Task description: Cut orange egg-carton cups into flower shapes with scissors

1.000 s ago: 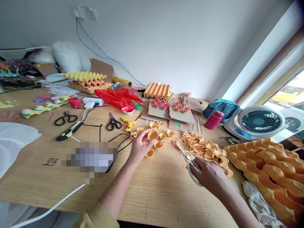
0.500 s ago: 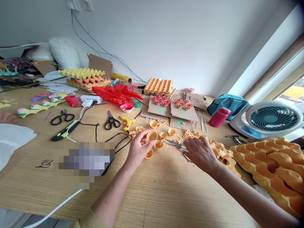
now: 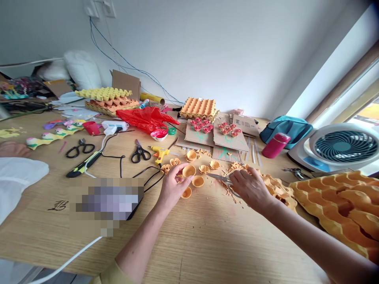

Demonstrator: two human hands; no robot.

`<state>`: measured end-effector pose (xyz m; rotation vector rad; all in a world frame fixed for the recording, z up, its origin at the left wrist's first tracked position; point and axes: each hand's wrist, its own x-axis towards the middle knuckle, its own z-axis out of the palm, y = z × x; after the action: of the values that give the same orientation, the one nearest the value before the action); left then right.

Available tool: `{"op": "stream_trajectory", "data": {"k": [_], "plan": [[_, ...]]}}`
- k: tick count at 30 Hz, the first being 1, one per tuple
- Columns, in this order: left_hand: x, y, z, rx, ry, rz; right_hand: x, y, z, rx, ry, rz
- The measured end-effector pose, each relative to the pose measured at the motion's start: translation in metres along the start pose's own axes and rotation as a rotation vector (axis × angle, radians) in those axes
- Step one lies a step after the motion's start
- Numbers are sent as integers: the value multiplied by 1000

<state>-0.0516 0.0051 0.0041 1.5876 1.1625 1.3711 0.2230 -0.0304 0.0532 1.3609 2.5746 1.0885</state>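
An orange egg-carton cup [image 3: 188, 171] is pinched between the thumb and fingers of my left hand [image 3: 175, 182], its opening facing up. My right hand [image 3: 245, 184] is closed round the handles of a pair of scissors [image 3: 218, 177]. The blades point left toward the cup, a short way apart from it, and look closed. Below the held cup, two more cups [image 3: 197, 181] rest on the table. Flower-shaped cut cups [image 3: 214, 165] lie just beyond, and orange trimmings [image 3: 233, 167] are scattered behind and under my right hand.
A yellow glue gun [image 3: 160, 154], black-handled scissors [image 3: 140, 152] and a box cutter [image 3: 83, 165] lie to the left. Cardboard with red paper flowers [image 3: 227, 129] is at the back. Orange egg trays [image 3: 334, 201], a pink bottle [image 3: 276, 145] and a fan [image 3: 334, 146] stand right. Another person's hand [image 3: 14, 150] shows far left.
The view has shifted slightly. My left hand still holds the cup and my right hand the scissors; the blades appear closer together than before.
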Motion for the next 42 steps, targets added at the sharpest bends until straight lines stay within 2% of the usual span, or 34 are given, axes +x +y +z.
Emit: {"op": "stream_trajectory", "data": {"k": [4, 10, 15, 19, 24, 27, 31, 36, 42], "plan": [[0, 0, 1, 12, 2, -3, -27, 17, -10, -11, 1, 92], [0, 4, 1, 33, 0, 51, -81, 49, -5, -41, -79, 318], [-2, 10, -2, 257, 1, 230, -105, 44, -11, 55, -53, 466], [-5, 19, -8, 436, -47, 333, -94, 24, -12, 237, 9, 530], [-14, 36, -25, 576, -180, 318, -53, -10, -1, 565, 158, 540], [-23, 38, -32, 651, -243, 288, -40, -31, 4, 700, 217, 552], [-34, 25, -33, 708, -276, 241, -48, -45, 11, 779, 212, 503], [-39, 6, -27, 712, -248, 214, -58, -44, 20, 801, 196, 497], [-36, 4, -30, 687, -228, 209, -55, -48, 19, 845, 172, 452]]}}
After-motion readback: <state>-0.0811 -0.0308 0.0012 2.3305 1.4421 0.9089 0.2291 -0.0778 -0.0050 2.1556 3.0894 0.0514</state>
